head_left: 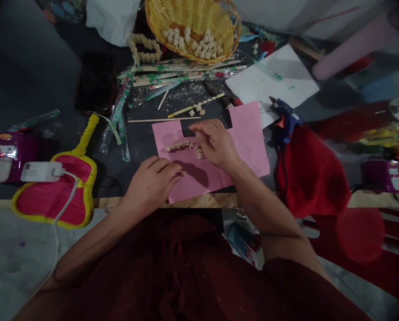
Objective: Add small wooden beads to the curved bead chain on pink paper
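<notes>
A pink sheet of paper [249, 147] with a notch in its far edge lies in front of me. On it rests a curved row of small pale wooden pieces [184, 145]. My left hand [154, 180] is over the sheet's near left side, thumb and fingertips pinched on a small pale wooden piece [184, 173]. My right hand [216, 142] hovers at the right end of the row. Its fingers are bent, with index finger and thumb apart, and I see nothing held between them. Whether its thumb touches the row I cannot tell.
Beyond the sheet lie a striped pencil [196, 105], wrapped chopsticks [186, 76], pliers [224, 94] and a wicker basket [156, 26] of wooden pieces. A blue glue gun [286, 118] and red cloth [313, 178] sit right. A phone [95, 82] and a pink-and-yellow object [55, 187] are left.
</notes>
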Available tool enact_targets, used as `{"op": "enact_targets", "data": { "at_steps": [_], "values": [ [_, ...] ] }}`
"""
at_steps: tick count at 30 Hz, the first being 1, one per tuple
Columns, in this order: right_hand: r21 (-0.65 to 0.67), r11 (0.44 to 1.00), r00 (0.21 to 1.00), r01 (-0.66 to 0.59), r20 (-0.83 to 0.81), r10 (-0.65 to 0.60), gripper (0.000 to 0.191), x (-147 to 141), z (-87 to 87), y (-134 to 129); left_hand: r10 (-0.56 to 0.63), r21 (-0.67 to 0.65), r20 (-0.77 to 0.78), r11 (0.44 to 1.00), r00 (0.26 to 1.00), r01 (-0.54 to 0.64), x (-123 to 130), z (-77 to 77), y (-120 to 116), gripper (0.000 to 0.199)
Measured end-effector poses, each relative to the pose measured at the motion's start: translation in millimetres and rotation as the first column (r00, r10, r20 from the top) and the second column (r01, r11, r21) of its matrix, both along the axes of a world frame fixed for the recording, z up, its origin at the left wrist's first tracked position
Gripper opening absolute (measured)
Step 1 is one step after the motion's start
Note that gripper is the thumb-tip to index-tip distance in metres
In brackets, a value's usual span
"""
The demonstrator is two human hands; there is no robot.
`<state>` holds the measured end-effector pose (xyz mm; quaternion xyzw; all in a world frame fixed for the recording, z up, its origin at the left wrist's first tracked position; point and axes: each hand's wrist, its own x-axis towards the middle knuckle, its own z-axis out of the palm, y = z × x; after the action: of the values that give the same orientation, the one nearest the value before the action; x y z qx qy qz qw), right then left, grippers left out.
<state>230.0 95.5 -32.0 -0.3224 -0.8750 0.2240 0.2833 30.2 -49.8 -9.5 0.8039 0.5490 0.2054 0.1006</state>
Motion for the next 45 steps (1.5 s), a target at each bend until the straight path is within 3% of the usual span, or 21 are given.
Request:
{"op": "enact_targets", "data": {
  "at_steps": [6, 15, 22, 28, 36, 45],
  "values": [
    [0.040, 0.999, 0.999, -0.022, -0.039, 0.023, 0.026, 2, -4.4, 2, 0.029, -0.012, -0.054, 0.999, 0.998, -0.030, 5, -8.8, -2, 0.023],
    [0.035, 0.999, 0.999, -0.034, 0.025, 0.033, 0.025, 3, -7.1, 4, 0.048, 0.015, -0.074, 0.999, 0.996, -0.047, 8, -9.9, -1, 0.018],
    [0.032, 0.998, 0.998, -0.044, 0.036, 0.043, 0.026, 2, -8.2, 2, 0.287, 0.050, -0.064, 0.958, 0.956, -0.284, -22, -2.2, 8, 0.021],
    [0.062, 0.997, 0.998, -0.053, 0.017, 0.052, 0.025, 0, -8.2, 0, 0.340, 0.005, -0.126, 0.940, 0.932, -0.342, -25, -4.0, 16, 0.022],
    [0.027, 0.998, 0.998, -0.058, 0.034, 0.057, 0.025, 0, -7.9, 0, 0.355, -0.036, -0.132, 0.931, 0.926, -0.362, -23, -8.4, 18, 0.025],
    [0.064, 0.995, 0.997, -0.070, 0.032, 0.068, 0.023, 7, -5.1, 2, 0.274, -0.002, -0.061, 0.962, 0.960, -0.275, -32, -11.0, 16, 0.027]
  ]
}}
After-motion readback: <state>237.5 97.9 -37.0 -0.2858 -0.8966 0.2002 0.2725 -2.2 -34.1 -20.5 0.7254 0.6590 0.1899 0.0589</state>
